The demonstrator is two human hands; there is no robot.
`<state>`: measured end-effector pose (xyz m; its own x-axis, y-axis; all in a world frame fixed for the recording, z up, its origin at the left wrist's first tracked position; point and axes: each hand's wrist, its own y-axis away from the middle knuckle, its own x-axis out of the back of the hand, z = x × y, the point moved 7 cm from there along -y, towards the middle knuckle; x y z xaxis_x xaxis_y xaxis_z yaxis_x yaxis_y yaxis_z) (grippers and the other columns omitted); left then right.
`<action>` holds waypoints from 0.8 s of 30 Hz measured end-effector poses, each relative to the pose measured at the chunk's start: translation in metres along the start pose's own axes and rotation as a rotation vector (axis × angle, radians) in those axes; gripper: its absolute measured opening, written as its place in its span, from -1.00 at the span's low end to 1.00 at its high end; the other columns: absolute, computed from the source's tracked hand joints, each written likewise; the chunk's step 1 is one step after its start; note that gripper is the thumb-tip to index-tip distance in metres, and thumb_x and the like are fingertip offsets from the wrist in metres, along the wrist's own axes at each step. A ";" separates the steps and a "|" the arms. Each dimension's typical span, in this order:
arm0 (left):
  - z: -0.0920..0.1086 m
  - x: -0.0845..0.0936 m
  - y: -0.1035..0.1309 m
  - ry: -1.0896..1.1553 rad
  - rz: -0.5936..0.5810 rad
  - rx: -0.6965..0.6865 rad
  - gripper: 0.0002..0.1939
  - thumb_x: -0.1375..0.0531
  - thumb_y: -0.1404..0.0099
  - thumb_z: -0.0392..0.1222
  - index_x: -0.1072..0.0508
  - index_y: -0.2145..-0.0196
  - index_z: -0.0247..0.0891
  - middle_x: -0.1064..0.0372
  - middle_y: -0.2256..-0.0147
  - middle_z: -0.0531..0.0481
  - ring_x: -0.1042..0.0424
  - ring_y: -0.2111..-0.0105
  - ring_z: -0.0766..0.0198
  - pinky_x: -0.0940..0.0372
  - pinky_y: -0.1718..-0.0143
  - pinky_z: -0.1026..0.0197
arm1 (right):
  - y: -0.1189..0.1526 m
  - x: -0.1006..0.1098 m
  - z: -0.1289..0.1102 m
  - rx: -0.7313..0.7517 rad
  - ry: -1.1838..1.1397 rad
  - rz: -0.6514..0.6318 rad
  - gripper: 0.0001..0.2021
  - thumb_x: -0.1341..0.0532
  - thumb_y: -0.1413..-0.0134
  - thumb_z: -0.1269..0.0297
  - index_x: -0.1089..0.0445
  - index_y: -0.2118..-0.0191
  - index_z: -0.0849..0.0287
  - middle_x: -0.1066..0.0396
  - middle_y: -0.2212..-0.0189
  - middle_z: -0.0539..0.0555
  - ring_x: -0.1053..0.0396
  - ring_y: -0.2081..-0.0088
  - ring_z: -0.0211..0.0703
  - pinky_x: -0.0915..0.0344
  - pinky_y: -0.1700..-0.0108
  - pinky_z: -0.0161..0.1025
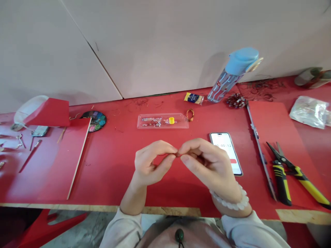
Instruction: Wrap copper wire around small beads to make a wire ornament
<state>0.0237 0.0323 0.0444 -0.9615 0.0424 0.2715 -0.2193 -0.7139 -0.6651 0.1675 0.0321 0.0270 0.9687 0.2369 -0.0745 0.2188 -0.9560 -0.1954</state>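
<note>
My left hand (153, 160) and my right hand (209, 163) meet fingertip to fingertip above the red table. Each is pinched closed on a thin reddish strand (177, 154), mostly hidden by the fingers. White beads circle my right wrist. Behind the hands lies a clear tray (182, 124) with small beads and a yellow cap (171, 120) in it. A coil of copper-coloured wire (190, 114) touches the tray's right end. A phone (234, 160) showing a timer lies just beyond my right hand.
A blue bottle (230, 74) stands at the back beside a small yellow packet (193, 98). Yellow-black pliers (291, 167) lie at the right, near a plastic bag (309, 112). At the left are a red board (67, 162) and a paint palette (96, 121).
</note>
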 end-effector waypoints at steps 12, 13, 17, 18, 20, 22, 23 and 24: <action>0.005 -0.002 0.004 -0.272 0.009 0.173 -0.82 -0.29 -0.33 -0.40 -0.57 0.13 -0.22 -0.68 0.26 0.04 -0.68 0.31 0.32 -0.56 0.23 0.45 | 0.011 -0.010 -0.036 0.597 0.856 0.231 -0.86 -0.22 -0.25 0.58 -0.39 0.24 0.18 -0.24 0.61 -0.10 -0.14 0.55 -0.27 -0.12 0.45 -0.26; 0.010 -0.004 0.007 -0.326 0.021 0.145 -0.79 -0.28 -0.34 -0.41 -0.56 0.10 -0.22 -0.68 0.23 0.03 -0.68 0.28 0.32 -0.56 0.19 0.44 | 0.014 -0.012 -0.036 0.618 0.852 0.257 -0.85 -0.22 -0.24 0.60 -0.40 0.21 0.20 -0.24 0.61 -0.10 -0.14 0.55 -0.26 -0.12 0.46 -0.26; 0.027 -0.009 0.014 -0.452 0.102 0.031 -0.73 -0.23 -0.38 -0.46 -0.52 0.01 -0.27 -0.67 0.15 -0.03 -0.68 0.20 0.31 -0.55 0.10 0.41 | 0.023 -0.018 -0.035 0.691 0.791 0.322 -0.80 -0.21 -0.21 0.63 -0.41 0.13 0.22 -0.27 0.61 -0.08 -0.16 0.56 -0.24 -0.10 0.50 -0.25; 0.029 -0.010 0.015 -0.463 0.119 0.018 -0.73 -0.22 -0.39 -0.46 -0.52 0.00 -0.28 -0.67 0.15 -0.03 -0.68 0.20 0.32 -0.55 0.11 0.40 | 0.024 -0.019 -0.034 0.698 0.783 0.329 -0.79 -0.21 -0.21 0.63 -0.41 0.12 0.22 -0.27 0.62 -0.08 -0.16 0.57 -0.24 -0.09 0.51 -0.25; 0.030 -0.011 0.015 -0.457 0.149 0.004 -0.74 -0.21 -0.41 -0.43 -0.51 -0.01 -0.28 -0.67 0.15 -0.04 -0.68 0.20 0.31 -0.56 0.13 0.38 | 0.023 -0.019 -0.033 0.689 0.783 0.339 -0.78 -0.20 -0.21 0.61 -0.41 0.10 0.19 -0.28 0.63 -0.09 -0.16 0.59 -0.25 -0.08 0.53 -0.25; 0.028 -0.012 0.015 -0.434 0.160 0.005 -0.75 -0.21 -0.42 -0.40 -0.51 -0.02 -0.26 -0.67 0.15 -0.05 -0.68 0.20 0.29 -0.57 0.14 0.36 | 0.022 -0.018 -0.032 0.654 0.785 0.350 -0.77 -0.20 -0.22 0.59 -0.40 0.10 0.16 -0.32 0.63 -0.08 -0.17 0.61 -0.25 -0.10 0.54 -0.25; 0.026 -0.012 0.015 -0.425 0.160 0.007 -0.76 -0.21 -0.43 -0.38 -0.51 -0.02 -0.26 -0.67 0.15 -0.05 -0.68 0.21 0.29 -0.57 0.14 0.36 | 0.020 -0.018 -0.031 0.627 0.786 0.352 -0.77 -0.20 -0.23 0.59 -0.40 0.10 0.14 -0.37 0.62 -0.07 -0.19 0.61 -0.25 -0.13 0.54 -0.25; 0.024 -0.012 0.014 -0.419 0.158 0.015 -0.77 -0.20 -0.44 -0.36 -0.52 -0.02 -0.25 -0.67 0.16 -0.04 -0.68 0.22 0.29 -0.57 0.15 0.37 | 0.019 -0.017 -0.030 0.598 0.790 0.354 -0.77 -0.19 -0.24 0.58 -0.40 0.10 0.12 -0.42 0.60 -0.05 -0.22 0.62 -0.26 -0.16 0.53 -0.25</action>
<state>0.0363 0.0055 0.0483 -0.8325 -0.3525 0.4274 -0.0697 -0.6987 -0.7120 0.1582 0.0048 0.0536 0.8142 -0.4256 0.3949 0.0229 -0.6562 -0.7543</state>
